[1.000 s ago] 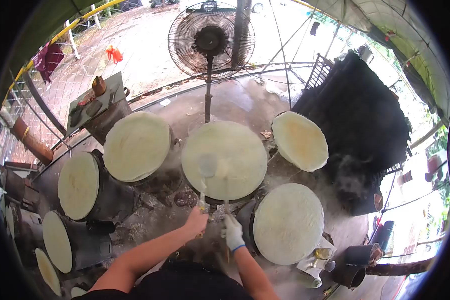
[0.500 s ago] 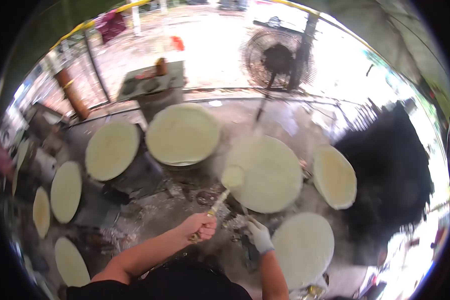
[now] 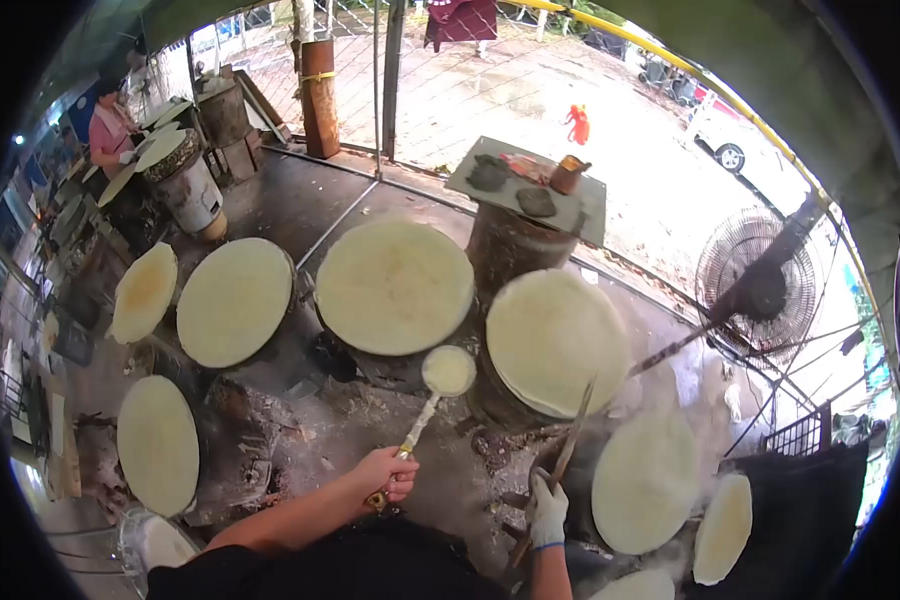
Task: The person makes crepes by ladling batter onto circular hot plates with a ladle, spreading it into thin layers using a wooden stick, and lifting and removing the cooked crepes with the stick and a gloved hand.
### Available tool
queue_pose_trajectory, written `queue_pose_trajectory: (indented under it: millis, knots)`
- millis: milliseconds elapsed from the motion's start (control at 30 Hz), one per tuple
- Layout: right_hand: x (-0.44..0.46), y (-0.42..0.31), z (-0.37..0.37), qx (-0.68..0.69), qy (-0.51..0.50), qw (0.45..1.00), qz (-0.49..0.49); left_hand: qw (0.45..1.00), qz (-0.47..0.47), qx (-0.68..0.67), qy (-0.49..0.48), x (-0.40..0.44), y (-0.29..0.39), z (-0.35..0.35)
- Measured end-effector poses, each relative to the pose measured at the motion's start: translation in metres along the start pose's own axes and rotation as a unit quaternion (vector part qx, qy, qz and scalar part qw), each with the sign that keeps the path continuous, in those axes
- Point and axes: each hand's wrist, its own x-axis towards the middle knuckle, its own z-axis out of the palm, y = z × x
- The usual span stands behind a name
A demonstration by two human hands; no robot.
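Observation:
My bare left hand [image 3: 388, 472] is wrapped round the handle of a ladle. The ladle's round bowl [image 3: 449, 371] holds pale batter, in the gap between two round sheets. One is a pale pancake sheet [image 3: 394, 287] with a browned middle, ahead and to the left. A second pancake sheet [image 3: 558, 340] lies on the right. In my gloved right hand [image 3: 547, 512] is a long, thin wooden stick or blade [image 3: 570, 445], gripped midway. Its tip overlaps the edge of the right-hand sheet in view; whether it touches is unclear. Another pale sheet [image 3: 645, 482] lies right of this hand.
More round sheets, such as one at left [image 3: 158, 445], surround me. A drum with a board [image 3: 577, 205] carrying a brown cup stands ahead. At right are a large fan [image 3: 760, 290] and a black crate [image 3: 798, 432]. A person [image 3: 110, 130] in pink works far left.
My view has turned left, so the scene sits further right. The ladle no longer overlaps a pancake sheet and is between two. Both hands keep hold of their tools.

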Motion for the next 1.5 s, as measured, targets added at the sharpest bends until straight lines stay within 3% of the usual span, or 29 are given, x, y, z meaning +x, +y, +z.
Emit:
queue_pose_trajectory:
  millis: [167,300,400,500,533,667,733,867,1033,1167,1233,1267,1400,1500]
  knots:
    - [0.106,-0.092,0.199,-0.133,-0.098,0.986,0.004,0.994,0.052,-0.053,0.079,-0.015,0.089,-0.080]
    - [0.208,-0.130,0.309,-0.179,-0.061,0.981,-0.043,0.985,0.109,-0.080,0.104,-0.038,0.139,-0.134]
    - [0.240,-0.144,0.356,-0.146,-0.007,0.987,-0.063,0.970,0.164,-0.127,0.126,-0.059,0.168,-0.148]
    - [0.245,-0.122,0.375,-0.354,0.018,0.928,-0.117,0.957,0.196,-0.114,0.183,-0.070,0.180,-0.169]
    - [0.237,-0.126,0.379,-0.406,0.017,0.909,-0.092,0.950,0.210,-0.127,0.192,-0.072,0.184,-0.173]
    - [0.212,-0.154,0.392,-0.406,0.006,0.895,-0.183,0.930,0.256,-0.178,0.195,-0.077,0.189,-0.184]
    - [0.197,-0.178,0.400,-0.306,-0.015,0.935,-0.179,0.922,0.278,-0.195,0.186,-0.076,0.189,-0.184]
    - [0.187,-0.183,0.394,-0.082,-0.048,0.990,-0.101,0.910,0.301,-0.203,0.198,-0.079,0.185,-0.162]
    - [0.215,-0.118,0.365,0.115,-0.040,0.991,-0.062,0.908,0.304,-0.214,0.195,-0.073,0.170,-0.137]
    - [0.196,-0.153,0.371,0.049,-0.060,0.996,-0.054,0.905,0.293,-0.245,0.186,-0.068,0.161,-0.120]
    - [0.196,-0.174,0.360,0.014,-0.052,0.988,-0.146,0.911,0.288,-0.249,0.159,-0.064,0.153,-0.117]
    - [0.187,-0.194,0.346,-0.001,-0.047,0.989,-0.140,0.915,0.288,-0.240,0.147,-0.062,0.144,-0.126]
    - [0.180,-0.215,0.233,-0.011,0.078,0.987,-0.140,0.916,0.285,-0.218,0.181,-0.049,0.143,-0.103]
    - [0.177,-0.195,0.127,0.026,0.176,0.982,-0.064,0.916,0.271,-0.222,0.193,-0.038,0.144,-0.083]
